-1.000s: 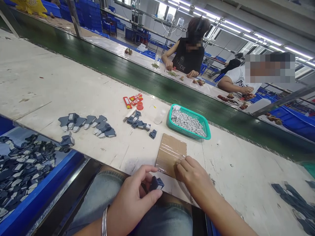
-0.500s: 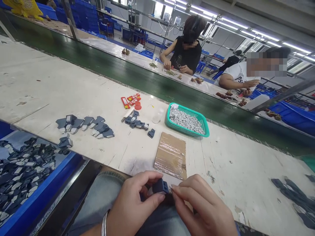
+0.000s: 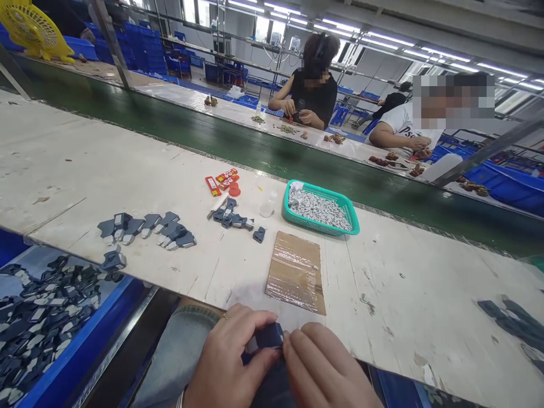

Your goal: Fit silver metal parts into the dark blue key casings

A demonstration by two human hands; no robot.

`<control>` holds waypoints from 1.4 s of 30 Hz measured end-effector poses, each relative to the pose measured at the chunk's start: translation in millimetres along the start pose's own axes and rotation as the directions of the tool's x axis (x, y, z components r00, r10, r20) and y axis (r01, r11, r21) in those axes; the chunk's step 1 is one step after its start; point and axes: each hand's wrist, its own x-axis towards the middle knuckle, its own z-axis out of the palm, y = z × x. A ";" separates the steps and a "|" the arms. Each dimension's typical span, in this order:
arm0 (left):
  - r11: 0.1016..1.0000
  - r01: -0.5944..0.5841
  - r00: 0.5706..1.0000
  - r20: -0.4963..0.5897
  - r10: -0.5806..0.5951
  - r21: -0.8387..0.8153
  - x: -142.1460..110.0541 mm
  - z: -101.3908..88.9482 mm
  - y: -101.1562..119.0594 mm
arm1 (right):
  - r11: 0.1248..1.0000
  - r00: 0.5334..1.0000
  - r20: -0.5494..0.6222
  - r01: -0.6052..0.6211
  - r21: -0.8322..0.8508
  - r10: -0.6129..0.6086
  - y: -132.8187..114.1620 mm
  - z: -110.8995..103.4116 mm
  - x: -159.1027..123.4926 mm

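My left hand (image 3: 238, 357) grips a dark blue plastic part (image 3: 269, 336) with a pale side, between thumb and fingers, just off the table's near edge. Against the right end of that part press the closed fingertips of my right hand (image 3: 318, 368); whatever they pinch is hidden. Ahead of both hands lies a cardboard piece (image 3: 295, 273) covered in clear tape. Beyond it a green basket (image 3: 357, 226) holds many small grey-white pieces (image 3: 321, 208). Similar blue-and-white parts (image 3: 174, 233) lie in a loose group to the left.
A blue bin (image 3: 108, 317) full of such parts stands below the table at left. Red-and-yellow packets (image 3: 221, 180), a red cap (image 3: 234, 189) and a clear cup (image 3: 267, 208) sit mid-table. Past the green conveyor belt (image 3: 178, 122), two people (image 3: 314, 93) work at another table.
My right fingertips have closed in from a small gap and now press on the end of the blue part. The camera view has shifted slightly.
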 end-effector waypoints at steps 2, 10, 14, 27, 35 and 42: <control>0.997 -0.050 0.999 -0.004 0.050 0.057 0.6 2.2 -5.6 | 0.997 0.998 -0.041 -0.048 0.057 0.051 -3.5 6.2 -1.5; 0.840 -0.044 0.952 -0.233 0.199 0.540 46.3 -55.4 -54.6 | 0.811 0.825 -0.039 -0.543 0.220 0.563 15.0 30.3 -57.3; 0.700 0.112 0.926 -0.330 0.184 0.705 66.6 -98.8 -69.0 | 0.762 0.764 -0.043 -0.635 0.128 0.644 30.3 29.1 -98.9; 0.570 -0.511 0.840 0.235 0.489 0.643 83.7 41.5 -37.5 | 0.683 0.709 -0.115 -0.702 -0.202 0.695 107.3 11.7 -143.8; 0.594 -0.506 0.851 0.251 0.461 0.625 85.8 65.0 -16.7 | 0.786 0.792 0.055 -0.591 -0.179 0.608 118.9 9.3 -137.1; 0.666 -0.410 0.897 0.142 0.419 0.623 82.8 46.3 -11.7 | 0.875 0.865 0.149 -0.456 -0.161 0.479 130.6 14.3 -127.3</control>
